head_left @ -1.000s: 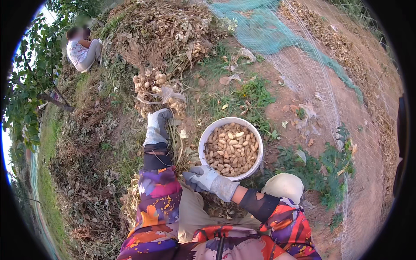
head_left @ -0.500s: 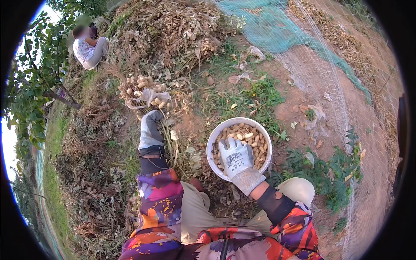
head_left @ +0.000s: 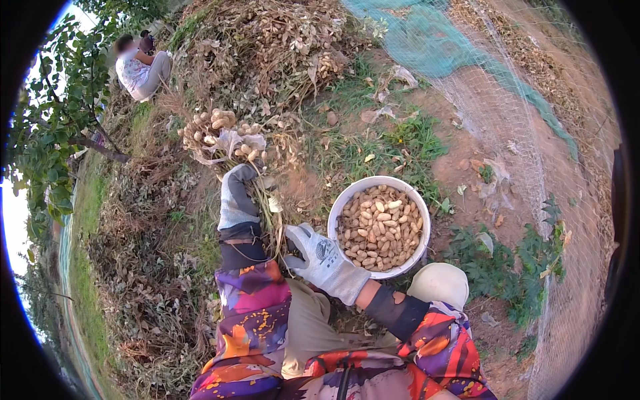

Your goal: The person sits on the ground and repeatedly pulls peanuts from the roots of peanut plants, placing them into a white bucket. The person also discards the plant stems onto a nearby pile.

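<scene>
Your left hand (head_left: 238, 193), in a grey glove, is closed around the stems of one peanut plant (head_left: 223, 137), holding it out so its cluster of pale pods and roots hangs beyond your fingers, over the dry heap. Your right hand (head_left: 321, 257), in a white glove, rests lower on the same stems, just beside the bucket; its fingers are curled toward the stems, but you cannot tell from here whether they pinch them. One white bucket (head_left: 380, 227) stands on the ground to the right of that hand, filled close to the rim with loose peanuts (head_left: 381, 225). Under it all lies bare reddish soil with patches of green weeds (head_left: 407, 137). A large heap of pulled, dried plants (head_left: 267, 47) rises ahead of you, and a green net (head_left: 440, 47) lies spread across the ground on the right. At upper left one other person (head_left: 137, 67) sits by the heap, beside a leafy tree (head_left: 57, 113).
</scene>
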Demonstrator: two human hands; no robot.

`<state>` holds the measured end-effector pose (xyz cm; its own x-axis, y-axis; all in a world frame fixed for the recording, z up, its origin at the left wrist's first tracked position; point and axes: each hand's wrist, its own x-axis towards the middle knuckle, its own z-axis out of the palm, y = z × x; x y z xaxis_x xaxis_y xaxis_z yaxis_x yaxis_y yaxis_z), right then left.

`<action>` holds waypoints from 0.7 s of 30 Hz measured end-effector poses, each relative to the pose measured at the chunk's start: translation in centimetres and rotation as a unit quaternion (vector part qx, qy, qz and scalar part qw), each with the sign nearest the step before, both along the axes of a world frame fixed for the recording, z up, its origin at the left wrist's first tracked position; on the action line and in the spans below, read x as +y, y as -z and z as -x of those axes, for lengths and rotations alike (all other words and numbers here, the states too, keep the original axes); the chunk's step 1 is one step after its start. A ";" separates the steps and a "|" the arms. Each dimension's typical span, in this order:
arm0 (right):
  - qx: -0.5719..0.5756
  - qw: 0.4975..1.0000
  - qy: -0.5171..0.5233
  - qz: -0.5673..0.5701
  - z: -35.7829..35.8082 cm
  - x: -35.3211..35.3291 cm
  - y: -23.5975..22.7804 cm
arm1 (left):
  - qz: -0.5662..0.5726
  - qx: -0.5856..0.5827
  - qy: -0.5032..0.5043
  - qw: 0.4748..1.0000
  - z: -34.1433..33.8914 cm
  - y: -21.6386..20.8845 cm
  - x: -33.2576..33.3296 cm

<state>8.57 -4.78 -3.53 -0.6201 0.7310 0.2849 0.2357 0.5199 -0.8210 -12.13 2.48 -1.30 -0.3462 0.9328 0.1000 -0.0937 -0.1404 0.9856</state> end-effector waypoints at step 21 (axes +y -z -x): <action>0.043 0.988 -0.017 0.149 -1.1 1.6 0.4 | 0.004 -0.175 0.055 0.983 -0.7 0.1 0.4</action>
<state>9.63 -3.16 -3.89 -0.6278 0.7700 0.1138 0.1447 0.2591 -0.9549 -11.40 2.87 -1.38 -0.2556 0.9666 -0.0158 -0.4422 -0.1024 0.8911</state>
